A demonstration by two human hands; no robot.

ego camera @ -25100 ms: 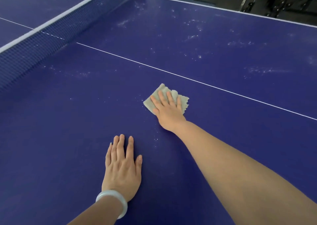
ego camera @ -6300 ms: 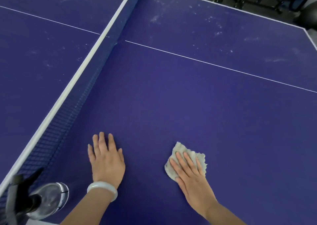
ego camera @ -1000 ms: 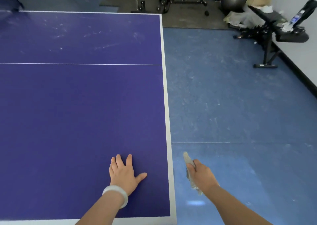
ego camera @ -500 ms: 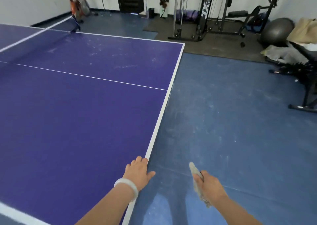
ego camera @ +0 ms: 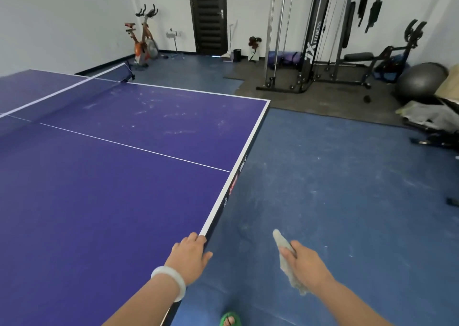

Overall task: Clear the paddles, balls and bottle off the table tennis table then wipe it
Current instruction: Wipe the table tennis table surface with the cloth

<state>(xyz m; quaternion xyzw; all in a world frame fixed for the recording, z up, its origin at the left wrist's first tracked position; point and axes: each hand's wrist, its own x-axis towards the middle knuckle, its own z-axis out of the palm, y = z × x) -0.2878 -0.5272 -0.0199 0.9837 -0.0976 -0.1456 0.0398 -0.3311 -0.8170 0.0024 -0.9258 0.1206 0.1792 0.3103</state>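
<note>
Head view, one frame.

- Table (ego camera: 99,201): purple top with white border lines and a thin white centre line. It fills the left of the view. The net (ego camera: 62,94) is seen across it at the far left.
- Pale smears and specks are noted on the top beyond the centre line. The nearer part is seen as an even purple.
- Left hand (ego camera: 190,258): laid palm down on the near right edge of the table. The fingers are relaxed and lie over the white border. The thumb is spread out past the edge. Nothing is grasped. A pale bracelet (ego camera: 171,281) is worn on the wrist.
- Right hand (ego camera: 305,266): held off the table, above the blue floor (ego camera: 347,176), well to the right of the edge. The fingers are clenched round a grey cloth (ego camera: 279,240).
- Cloth: bunched lengthwise in the fist. One end sticks out above the fingers and the other hangs below the hand. It is apart from the table.
- A green sandal (ego camera: 229,319) is seen at the bottom edge, on the floor between the arms.
- Background, by the wall: an orange exercise bike (ego camera: 144,45), a dark door (ego camera: 208,15), a cable machine (ego camera: 310,40) and a grey exercise ball (ego camera: 422,82).
</note>
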